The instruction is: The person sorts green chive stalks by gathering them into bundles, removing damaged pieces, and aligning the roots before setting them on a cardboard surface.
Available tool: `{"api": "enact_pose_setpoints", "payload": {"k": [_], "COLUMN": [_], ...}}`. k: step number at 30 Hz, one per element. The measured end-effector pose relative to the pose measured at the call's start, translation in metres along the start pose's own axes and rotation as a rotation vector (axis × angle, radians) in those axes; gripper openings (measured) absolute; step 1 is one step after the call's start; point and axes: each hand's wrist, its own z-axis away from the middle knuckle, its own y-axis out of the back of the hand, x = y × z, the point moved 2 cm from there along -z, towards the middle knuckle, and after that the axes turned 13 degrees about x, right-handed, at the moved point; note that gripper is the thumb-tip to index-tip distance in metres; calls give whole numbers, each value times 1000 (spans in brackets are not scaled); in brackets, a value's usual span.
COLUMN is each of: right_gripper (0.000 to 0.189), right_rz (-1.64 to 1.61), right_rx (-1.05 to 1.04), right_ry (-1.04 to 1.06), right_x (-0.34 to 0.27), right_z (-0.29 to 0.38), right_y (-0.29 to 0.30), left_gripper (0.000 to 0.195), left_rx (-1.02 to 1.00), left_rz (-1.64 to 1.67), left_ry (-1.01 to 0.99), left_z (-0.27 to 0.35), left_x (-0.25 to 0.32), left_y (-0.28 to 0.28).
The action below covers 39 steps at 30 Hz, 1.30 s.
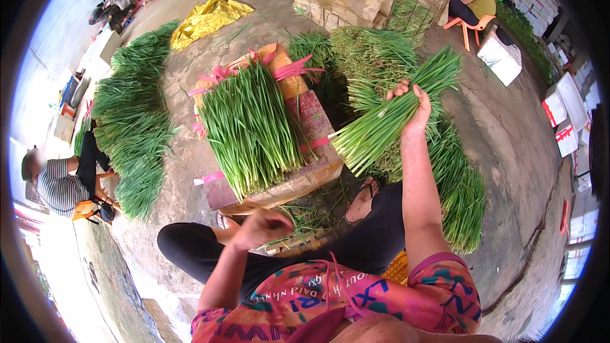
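My right hand [415,107] is closed around a bunch of long green stalks [381,128], perhaps garlic shoots or chives, held up at the right with the cut ends pointing down-left. My left hand [267,227] is blurred, just below the near edge of a low wooden bench [286,182]; whether it holds anything cannot be told. Across the bench lies a thick layer of the same green stalks [252,128], pale ends towards me. Pink ribbon strips [298,67] stick out around the layer's far end, and others lie beside it on the bench.
Long heaps of greens lie on the floor at left [136,124] and right [457,190]. A yellow plastic sheet [209,16] lies beyond the bench. One person [62,183] sits at left, another [479,0] at upper right near a white foam box [499,55].
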Motion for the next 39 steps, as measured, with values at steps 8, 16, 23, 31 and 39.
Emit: {"api": "enact_pose_setpoints", "payload": {"k": [8,16,23,31,39], "right_gripper": [23,24,25,23,28], "right_rz": [70,89,126,153,217], "right_rx": [-59,-100,-139,-161,-161], "right_ry": [-112,-331,-383,-414,-392], "right_x": [19,64,69,71,70], "right_z": [9,16,21,26,22], "right_y": [-2,-11,-10,-9,-11], "left_gripper": [26,18,2,8,5], "left_rx": [522,716,697,650,592], "left_rz": [-416,-349,84,272,501], "left_ry": [-93,-376,-238,-133,-83], "left_z": [-34,-96,-103,-116,-134], "left_x": [-4,50,22,46,37], "left_y": [-36,-43,-36,-30,-27]}}
